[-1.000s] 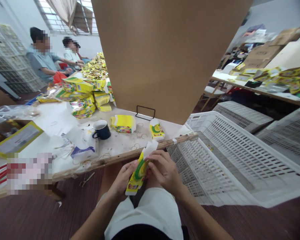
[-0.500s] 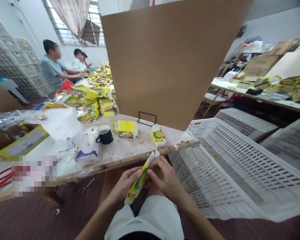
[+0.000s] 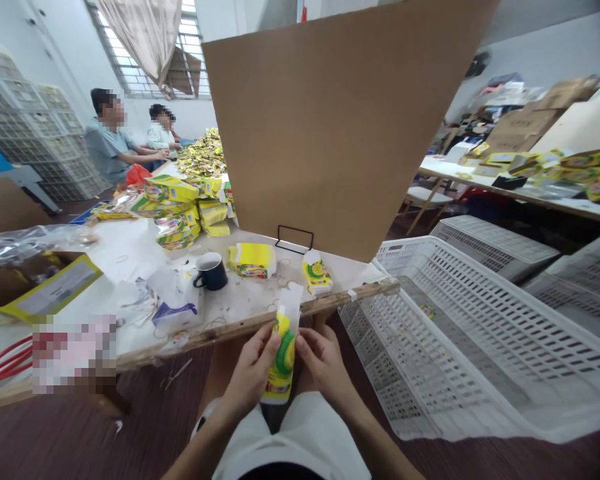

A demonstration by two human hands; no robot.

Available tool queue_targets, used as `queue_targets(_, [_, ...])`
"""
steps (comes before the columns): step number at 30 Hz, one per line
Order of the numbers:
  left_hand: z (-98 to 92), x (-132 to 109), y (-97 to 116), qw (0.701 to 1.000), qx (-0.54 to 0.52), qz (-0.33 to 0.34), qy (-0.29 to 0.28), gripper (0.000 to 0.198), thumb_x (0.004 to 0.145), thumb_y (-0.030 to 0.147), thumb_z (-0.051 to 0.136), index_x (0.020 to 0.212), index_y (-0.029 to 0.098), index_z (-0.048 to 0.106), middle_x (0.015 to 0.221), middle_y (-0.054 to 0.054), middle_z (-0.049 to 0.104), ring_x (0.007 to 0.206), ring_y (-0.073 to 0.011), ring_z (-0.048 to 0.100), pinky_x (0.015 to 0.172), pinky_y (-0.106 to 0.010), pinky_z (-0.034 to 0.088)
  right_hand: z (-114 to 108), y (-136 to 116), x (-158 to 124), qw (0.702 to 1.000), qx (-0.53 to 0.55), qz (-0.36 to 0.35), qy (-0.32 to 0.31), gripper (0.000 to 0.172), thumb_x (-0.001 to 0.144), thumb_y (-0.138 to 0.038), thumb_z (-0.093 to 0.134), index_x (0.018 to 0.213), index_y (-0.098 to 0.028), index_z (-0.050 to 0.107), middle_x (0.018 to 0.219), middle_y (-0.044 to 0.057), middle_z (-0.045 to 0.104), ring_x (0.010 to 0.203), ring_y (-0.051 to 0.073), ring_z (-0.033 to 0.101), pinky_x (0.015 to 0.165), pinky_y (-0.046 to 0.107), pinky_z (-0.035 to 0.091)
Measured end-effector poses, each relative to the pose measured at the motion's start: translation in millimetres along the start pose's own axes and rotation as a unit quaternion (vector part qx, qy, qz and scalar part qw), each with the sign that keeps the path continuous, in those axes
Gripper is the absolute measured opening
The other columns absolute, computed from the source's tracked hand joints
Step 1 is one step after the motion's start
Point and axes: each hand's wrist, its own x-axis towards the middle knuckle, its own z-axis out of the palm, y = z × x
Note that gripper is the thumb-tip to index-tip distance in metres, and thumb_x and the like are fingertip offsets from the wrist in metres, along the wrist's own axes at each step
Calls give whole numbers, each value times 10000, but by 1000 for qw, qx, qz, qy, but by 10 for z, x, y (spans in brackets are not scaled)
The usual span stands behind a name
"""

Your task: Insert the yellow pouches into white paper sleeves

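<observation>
Between my hands, above my lap, is a yellow and green printed carton [image 3: 284, 353] with a white flap sticking up at its top end. My left hand [image 3: 254, 360] grips its left edge, thumb on the printed face. Fingers of my right hand [image 3: 324, 357] pinch the right edge near the upper part. On the table just beyond, a small yellow carton [image 3: 317, 273] stands near the edge, and a yellow carton [image 3: 253, 259] lies farther left. A dark blue mug [image 3: 211, 271] is beside it.
A tall brown cardboard sheet [image 3: 340, 133] stands on the table [image 3: 125, 243]. White plastic crates [image 3: 480, 333] fill the floor at right. Stacked yellow cartons [image 3: 173, 207] and a heap of small packets [image 3: 203, 153] lie at the back left, where co-workers [image 3: 113, 143] sit.
The carton has turned from edge-on, so its broad printed face now shows. It is held more upright, and my right hand has moved slightly down to its right edge.
</observation>
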Motion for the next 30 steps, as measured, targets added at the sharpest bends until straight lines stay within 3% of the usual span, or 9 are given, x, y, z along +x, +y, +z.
queue_targets(2, [43, -6, -22, 998, 54, 37, 13, 381, 873, 369, 544, 1187, 159, 586, 1095, -77, 691, 990, -221, 621, 863, -285, 463, 27, -27, -11, 999, 25, 21, 11, 306, 899, -436, 508, 865, -189, 686, 847, 75, 675, 887, 244, 619, 747, 324, 539])
queue_targets(5, [79, -4, -48, 992, 107, 65, 21, 375, 894, 365, 504, 1188, 143, 570, 1122, -90, 677, 1007, -229, 610, 860, -291, 465, 29, -84, -23, 999, 44, 17, 20, 317, 882, -454, 531, 904, -181, 691, 891, 70, 677, 908, 238, 614, 789, 315, 524])
queue_targets(12, [57, 48, -153, 994, 103, 34, 22, 351, 889, 358, 499, 1168, 145, 526, 1097, -118, 671, 975, -240, 632, 811, -319, 499, 30, -31, -40, 998, -4, 10, 60, 227, 840, -355, 595, 702, -176, 612, 685, 17, 603, 644, 169, 562, 582, 252, 489])
queue_targets(15, [-3, 32, -141, 994, 110, 25, 3, 499, 853, 307, 568, 1293, 181, 369, 1055, -112, 674, 938, -237, 645, 787, -334, 511, 11, 28, -46, 998, 37, 25, 42, 164, 845, -346, 600, 852, -183, 619, 792, 37, 638, 712, 180, 605, 640, 267, 515])
queue_targets(19, [-98, -17, -65, 994, 99, 2, -39, 663, 838, 252, 590, 1380, 222, 209, 1001, -89, 671, 849, -212, 655, 766, -342, 508, -76, 74, -61, 992, 122, 11, 9, 311, 841, -345, 624, 1112, -219, 539, 983, 67, 639, 890, 206, 633, 796, 320, 524])
queue_targets(23, [-118, -45, 32, 990, 87, -9, -111, 446, 833, 227, 600, 1246, 208, 435, 1009, -76, 664, 895, -193, 630, 817, -318, 478, -210, 63, -62, 994, 96, -3, -57, 258, 868, -337, 603, 1097, -219, 584, 989, 58, 639, 888, 195, 622, 775, 287, 510])
queue_targets(26, [-90, -68, 69, 986, 63, -37, -148, 277, 802, 242, 650, 1044, 192, 526, 927, -49, 669, 804, -161, 630, 723, -264, 477, -283, 45, -58, 996, 27, -12, -80, 215, 890, -383, 559, 871, -191, 654, 796, 30, 636, 741, 175, 604, 650, 247, 492])
queue_targets(28, [-70, -88, 70, 986, 51, -46, -154, 298, 783, 258, 677, 1024, 189, 515, 881, -40, 669, 761, -155, 633, 666, -243, 469, -290, 48, -61, 997, -7, -22, -72, 294, 899, -412, 535, 751, -183, 645, 704, 20, 610, 680, 169, 584, 619, 244, 483])
queue_targets(30, [-60, -103, 60, 988, 40, -41, -144, 448, 787, 266, 675, 1167, 205, 447, 898, -52, 677, 785, -176, 649, 673, -260, 477, -267, 64, -67, 999, -19, -36, -27, 276, 892, -427, 545, 799, -191, 653, 733, 28, 623, 704, 178, 591, 645, 256, 493])
